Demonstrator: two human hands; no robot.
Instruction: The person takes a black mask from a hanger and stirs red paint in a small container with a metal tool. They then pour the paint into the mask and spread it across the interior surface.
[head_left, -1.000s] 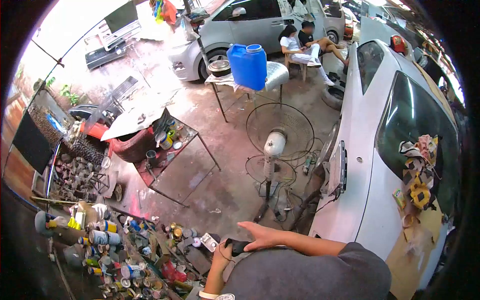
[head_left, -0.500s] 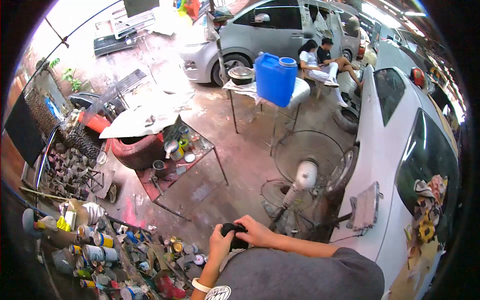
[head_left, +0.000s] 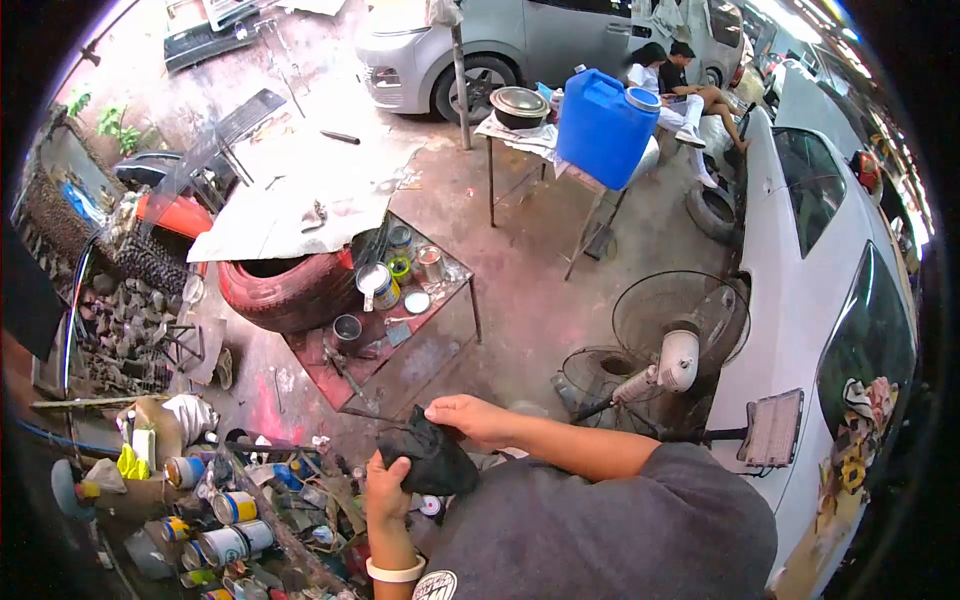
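Note:
A piece of black cloth (head_left: 437,460) hangs spread between my two hands, close in front of my body. Its exact kind does not show. My left hand (head_left: 386,485) is closed on its lower left side, thumb over the fabric. Up at its top edge, my right hand (head_left: 466,417) pinches the cloth. A thin dark strip, perhaps a strap, sticks out from it to the upper left. Beyond lies a low table (head_left: 440,345) with a reddish tire (head_left: 290,300), an open paint can (head_left: 377,285) and a dark cup (head_left: 347,330).
Paint cans (head_left: 235,508) and clutter fill the lower left. An electric fan (head_left: 680,360) and a work lamp (head_left: 773,428) stand at right beside a white car (head_left: 770,290). A blue jug (head_left: 605,130) rests on a farther table. Two people (head_left: 680,85) sit behind it.
The black cloth, bunched between my hands before, is now spread wider. My hands have moved apart, the right one up and the left one leftward. The camera view has shifted.

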